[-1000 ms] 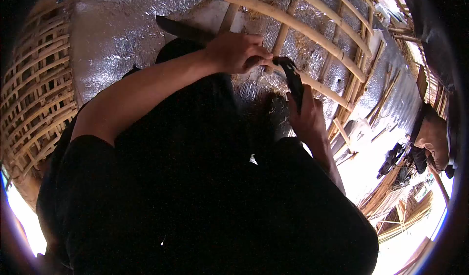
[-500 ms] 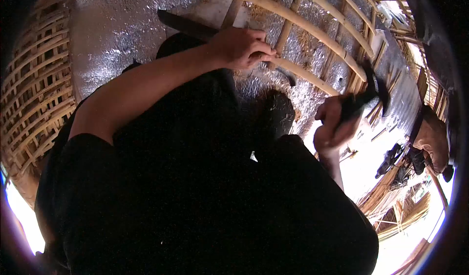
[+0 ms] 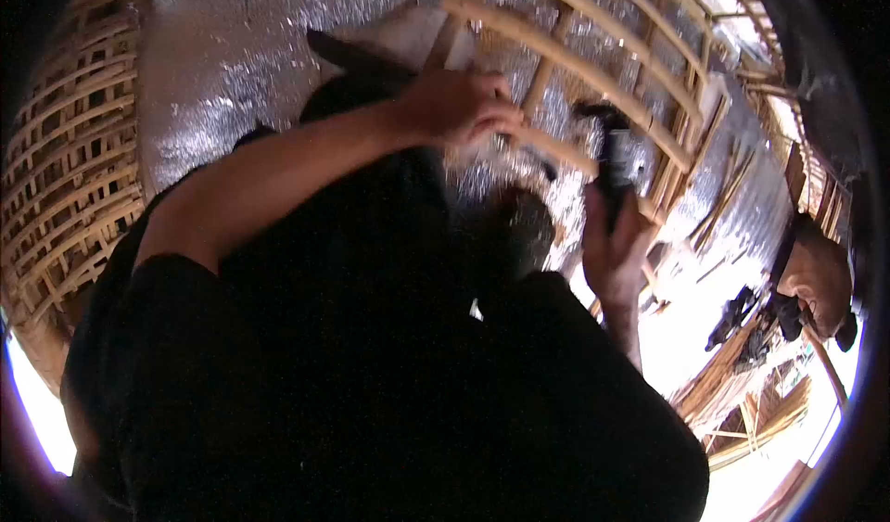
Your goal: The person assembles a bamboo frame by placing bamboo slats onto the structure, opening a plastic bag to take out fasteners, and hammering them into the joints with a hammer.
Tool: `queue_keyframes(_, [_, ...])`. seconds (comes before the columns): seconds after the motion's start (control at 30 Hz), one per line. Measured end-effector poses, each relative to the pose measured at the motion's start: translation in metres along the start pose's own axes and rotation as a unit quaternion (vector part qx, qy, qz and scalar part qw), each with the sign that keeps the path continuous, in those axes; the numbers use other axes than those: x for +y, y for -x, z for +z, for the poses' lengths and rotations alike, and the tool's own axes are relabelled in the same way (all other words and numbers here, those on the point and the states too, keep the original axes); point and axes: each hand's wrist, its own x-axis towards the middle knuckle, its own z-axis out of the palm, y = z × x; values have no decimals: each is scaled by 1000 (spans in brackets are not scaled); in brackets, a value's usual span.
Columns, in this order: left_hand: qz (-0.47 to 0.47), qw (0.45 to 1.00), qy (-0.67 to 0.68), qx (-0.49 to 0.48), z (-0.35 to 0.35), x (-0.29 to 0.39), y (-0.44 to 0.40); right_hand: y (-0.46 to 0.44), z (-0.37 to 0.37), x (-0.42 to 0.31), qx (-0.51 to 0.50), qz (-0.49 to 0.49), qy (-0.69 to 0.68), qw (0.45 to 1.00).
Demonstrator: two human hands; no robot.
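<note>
Above the black clothing (image 3: 399,355) of the person's lap, the left arm reaches across from the left, elbow bent and forearm nearly level but rising a little toward the wrist. The left hand (image 3: 452,107) is palm-down, its fingers bent and drawn together at the near pole (image 3: 561,149); whether they pinch the pole itself or something small on it cannot be told. The right forearm comes up steeply from below, and the right hand (image 3: 616,251) is wrapped around a dark tool (image 3: 614,165), thumb side toward the left. The tool stands nearly upright, its upper end blurred, in front of the pole and to the right of the left hand.

The pole slants down to the right, one of several pale rods crossed by flat slats in an open frame (image 3: 565,49). Behind it spreads a crinkled, shiny foil sheet (image 3: 222,77). A dark blade (image 3: 348,54) juts out beyond the left forearm. A woven lattice (image 3: 79,151) curves along the left edge, and dry strips (image 3: 756,420) lie on glaring ground at lower right.
</note>
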Motion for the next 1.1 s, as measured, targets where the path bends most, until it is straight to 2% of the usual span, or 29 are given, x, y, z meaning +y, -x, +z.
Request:
queue_keyframes(0.03, [-13, 1000, -1, -22, 2, 1, 3, 10, -4, 0, 16, 87, -149, 985])
queue_keyframes(0.1, [-29, 998, 7, -53, -1, -10, -5, 17, 10, 5, 93, 91, -344, 930])
queue_keyframes(0.17, [-14, 999, -12, -47, -5, -9, -6, 13, 11, 12, 31, 76, -146, 986])
queue_keyframes(0.2, [-9, 999, -19, -47, -5, -10, -6, 10, 11, 15, 4, 60, -47, 997])
queue_keyframes(0.27, [-6, 999, -24, -44, -3, -10, -5, 7, 19, 10, -44, 92, -21, 995])
queue_keyframes(0.37, [-14, 999, -18, -43, 1, -13, -5, 6, 24, 11, -43, 21, -19, 999])
queue_keyframes(0.43, [-23, 998, -10, -60, 1, -12, -3, 1, 7, -6, -31, 51, -16, 998])
queue_keyframes(0.47, [-13, 999, -10, -48, 3, -13, -1, -1, 3, -10, 1, 95, -37, 995])
queue_keyframes(0.5, [-2, 999, -10, -35, 4, -15, -1, 0, -1, -10, 46, 91, -52, 993])
queue_keyframes(0.53, [10, 1000, -11, -22, 5, -16, -2, 4, 6, -3, 113, 62, -71, 989])
queue_keyframes(0.57, [10, 1000, -9, -20, 3, -16, -2, 10, 15, 12, 134, 11, -94, 986])
queue_keyframes(0.63, [10, 1000, -7, -15, -2, -13, -4, 13, 37, 39, 78, -91, -10, 993])
queue_keyframes(0.67, [10, 1000, -14, -11, -5, -11, -5, 15, 41, 43, 19, -57, 19, 998])
queue_keyframes(0.7, [9, 1000, -25, -6, -7, -12, -5, 13, 37, 32, -93, 49, 21, 994])
queue_keyframes(0.73, [7, 1000, -30, -7, -7, -12, -3, 11, 30, 21, -92, 149, 9, 984])
queue_keyframes(0.77, [-12, 999, -25, -23, -8, -14, -3, 8, 12, 0, -67, 105, -7, 992])
queue_keyframes(0.8, [-30, 999, -13, -43, -9, -13, -4, 15, 16, 3, 20, 74, -49, 996])
queue_keyframes(0.87, [-39, 998, 5, -50, -9, -9, -5, 19, 35, 27, 131, -76, -61, 987])
queue_keyframes(0.93, [9, 1000, -16, 14, -4, -15, -3, 6, 37, 32, -1, -66, 3, 998])
queue_keyframes(0.97, [32, 998, -27, 46, 1, -18, -3, 4, 32, 31, -148, 72, 35, 986])
queue_keyframes(1.0, [33, 999, -16, 36, 6, -20, -7, -1, 26, 24, -111, 60, 20, 992])
queue_keyframes(1.03, [24, 999, -16, 30, 9, -27, -8, -8, 15, 9, -46, -19, 11, 999])
queue_keyframes(1.1, [2, 1000, 6, -2, 23, -18, 12, 19, 16, 21, 31, 141, -98, 985])
